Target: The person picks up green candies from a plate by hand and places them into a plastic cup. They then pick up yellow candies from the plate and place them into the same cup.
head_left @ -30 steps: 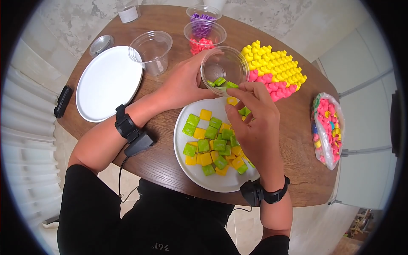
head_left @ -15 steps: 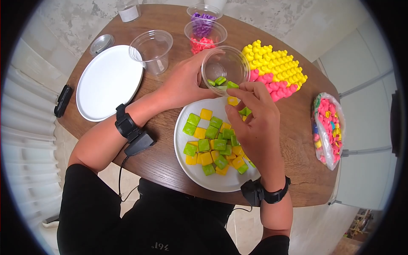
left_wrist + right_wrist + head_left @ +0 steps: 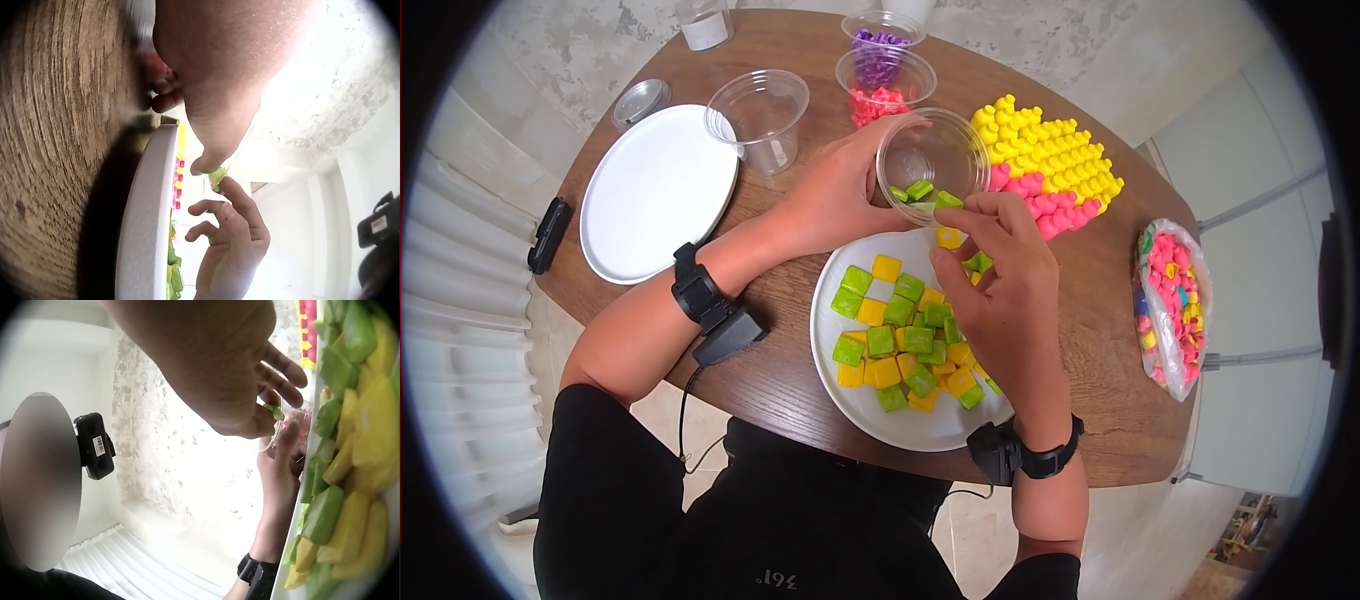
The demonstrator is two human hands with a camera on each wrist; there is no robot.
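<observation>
My left hand (image 3: pixel 840 185) grips a clear plastic cup (image 3: pixel 935 135), tilted with its mouth toward me. A few green square pieces (image 3: pixel 919 188) lie low inside it. At the cup's near rim, my right hand (image 3: pixel 1005 265) pinches one green piece (image 3: pixel 274 411) between thumb and fingers. Below both hands sits a white plate (image 3: pixel 840 405) bearing many green and yellow square pieces (image 3: pixel 886 373), some overlapping. The left wrist view shows the left thumb close to the right fingertips, with a bit of green between them.
A second white plate (image 3: pixel 655 190) and another clear cup (image 3: pixel 757 110) stand at left. Cups of red pieces (image 3: pixel 878 103) and purple pieces (image 3: pixel 880 58) stand behind. Yellow and pink bottle-shaped toys (image 3: pixel 1050 155) fill the back right; a bag (image 3: pixel 1170 345) of colourful pieces lies at the right edge.
</observation>
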